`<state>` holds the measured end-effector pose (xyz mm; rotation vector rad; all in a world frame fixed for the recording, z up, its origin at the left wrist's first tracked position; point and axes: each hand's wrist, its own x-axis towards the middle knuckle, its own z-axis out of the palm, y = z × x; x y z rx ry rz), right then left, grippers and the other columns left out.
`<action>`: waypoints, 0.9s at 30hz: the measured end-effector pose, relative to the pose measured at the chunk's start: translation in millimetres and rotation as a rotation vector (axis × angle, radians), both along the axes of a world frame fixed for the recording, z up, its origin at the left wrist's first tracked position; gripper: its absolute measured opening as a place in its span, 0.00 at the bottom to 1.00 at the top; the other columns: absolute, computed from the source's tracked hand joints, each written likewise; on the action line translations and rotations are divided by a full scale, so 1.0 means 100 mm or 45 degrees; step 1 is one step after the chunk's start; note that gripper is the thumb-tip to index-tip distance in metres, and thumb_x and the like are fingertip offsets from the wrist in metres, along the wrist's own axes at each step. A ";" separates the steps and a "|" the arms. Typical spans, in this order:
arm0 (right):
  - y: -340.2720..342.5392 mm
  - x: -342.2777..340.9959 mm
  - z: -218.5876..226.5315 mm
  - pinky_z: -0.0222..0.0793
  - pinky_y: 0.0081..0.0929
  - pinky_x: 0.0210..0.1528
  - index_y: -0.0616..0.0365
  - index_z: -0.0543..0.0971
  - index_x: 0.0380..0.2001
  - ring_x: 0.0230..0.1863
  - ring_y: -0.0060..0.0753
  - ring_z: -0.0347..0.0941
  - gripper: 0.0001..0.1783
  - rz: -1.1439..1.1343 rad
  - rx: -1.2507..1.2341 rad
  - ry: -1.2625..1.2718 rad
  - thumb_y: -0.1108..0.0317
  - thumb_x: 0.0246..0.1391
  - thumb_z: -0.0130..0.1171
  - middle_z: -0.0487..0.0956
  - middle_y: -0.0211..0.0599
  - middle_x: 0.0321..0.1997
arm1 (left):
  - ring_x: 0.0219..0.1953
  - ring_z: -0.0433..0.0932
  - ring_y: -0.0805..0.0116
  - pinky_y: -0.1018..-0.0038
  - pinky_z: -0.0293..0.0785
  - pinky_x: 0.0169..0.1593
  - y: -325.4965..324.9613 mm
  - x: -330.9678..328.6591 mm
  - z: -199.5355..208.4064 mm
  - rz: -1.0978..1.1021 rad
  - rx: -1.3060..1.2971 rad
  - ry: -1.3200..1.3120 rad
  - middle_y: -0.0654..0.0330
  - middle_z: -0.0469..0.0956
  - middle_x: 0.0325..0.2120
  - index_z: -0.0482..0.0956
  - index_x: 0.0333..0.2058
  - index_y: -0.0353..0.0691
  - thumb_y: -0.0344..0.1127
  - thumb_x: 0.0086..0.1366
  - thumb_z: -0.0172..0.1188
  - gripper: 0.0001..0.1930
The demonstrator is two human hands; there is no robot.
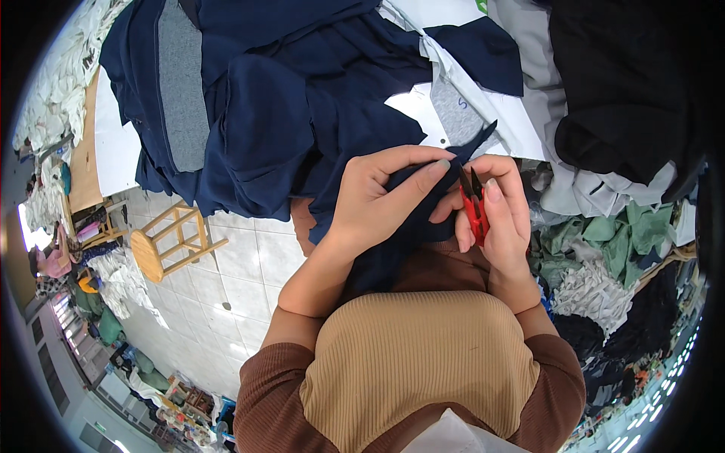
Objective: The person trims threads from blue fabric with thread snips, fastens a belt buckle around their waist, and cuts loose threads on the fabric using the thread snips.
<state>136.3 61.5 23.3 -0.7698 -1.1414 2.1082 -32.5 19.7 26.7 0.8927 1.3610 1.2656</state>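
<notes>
Navy blue fabric lies heaped over the table and hangs down to my lap. My left hand pinches an edge of it between thumb and forefinger, with a narrow pointed end of the cloth sticking out beyond the fingertips. Close by on the right, my right hand is wrapped round red thread snips. Their dark blades point away from me, slightly apart, right beside the pinched cloth. Part of the snips is hidden by my fingers.
A grey strip lies on the navy heap. White paper shows under it. Black cloth and green scraps are piled at the right. A wooden stool stands on the tiled floor at the left.
</notes>
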 end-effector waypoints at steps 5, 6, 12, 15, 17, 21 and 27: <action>-0.03 0.00 -0.01 0.62 0.09 0.21 0.64 0.62 0.46 0.15 0.16 0.66 0.15 -0.046 0.038 -0.075 0.65 0.64 0.31 0.76 0.52 0.29 | 0.34 0.76 0.77 0.84 0.69 0.41 0.02 0.01 0.01 -0.021 0.043 -0.088 0.61 0.80 0.31 0.80 0.36 0.33 0.27 0.59 0.57 0.08; -0.03 0.00 0.01 0.62 0.09 0.21 0.64 0.62 0.46 0.15 0.17 0.66 0.16 -0.057 0.047 -0.095 0.64 0.64 0.31 0.76 0.52 0.29 | 0.34 0.76 0.77 0.84 0.68 0.41 0.02 0.01 0.01 -0.024 0.060 -0.114 0.61 0.80 0.31 0.80 0.37 0.33 0.28 0.60 0.57 0.08; -0.05 0.03 0.00 0.63 0.09 0.21 0.64 0.63 0.48 0.14 0.18 0.66 0.18 -0.057 0.059 -0.109 0.63 0.65 0.30 0.76 0.52 0.28 | 0.34 0.76 0.77 0.84 0.69 0.41 0.02 -0.01 -0.04 -0.023 0.062 -0.204 0.61 0.80 0.31 0.80 0.37 0.33 0.28 0.60 0.57 0.08; -0.09 -0.03 0.07 0.61 0.08 0.18 0.65 0.61 0.49 0.12 0.18 0.64 0.20 -0.114 0.046 -0.164 0.60 0.64 0.31 0.76 0.54 0.27 | 0.35 0.76 0.77 0.84 0.69 0.41 0.02 -0.04 -0.04 -0.079 0.033 -0.287 0.61 0.80 0.32 0.80 0.36 0.32 0.28 0.60 0.57 0.08; -0.11 -0.08 0.10 0.58 0.08 0.14 0.68 0.57 0.53 0.09 0.18 0.61 0.24 -0.210 0.076 -0.243 0.57 0.64 0.33 0.76 0.56 0.25 | 0.35 0.76 0.77 0.84 0.69 0.42 0.02 -0.05 -0.05 -0.077 0.033 -0.329 0.60 0.80 0.32 0.80 0.36 0.32 0.29 0.60 0.57 0.08; -0.11 -0.02 0.10 0.61 0.08 0.20 0.63 0.59 0.56 0.13 0.17 0.65 0.23 -0.103 0.025 -0.185 0.59 0.64 0.33 0.77 0.52 0.28 | 0.36 0.76 0.77 0.84 0.70 0.42 -0.01 -0.05 -0.05 -0.097 0.006 -0.507 0.59 0.80 0.32 0.79 0.37 0.30 0.30 0.60 0.57 0.10; -0.13 -0.04 0.12 0.60 0.08 0.19 0.70 0.61 0.55 0.13 0.17 0.64 0.25 -0.090 0.066 -0.199 0.59 0.64 0.32 0.77 0.51 0.27 | 0.36 0.76 0.77 0.84 0.70 0.42 -0.04 -0.07 -0.06 -0.084 0.056 -0.506 0.59 0.80 0.32 0.79 0.37 0.30 0.31 0.60 0.57 0.10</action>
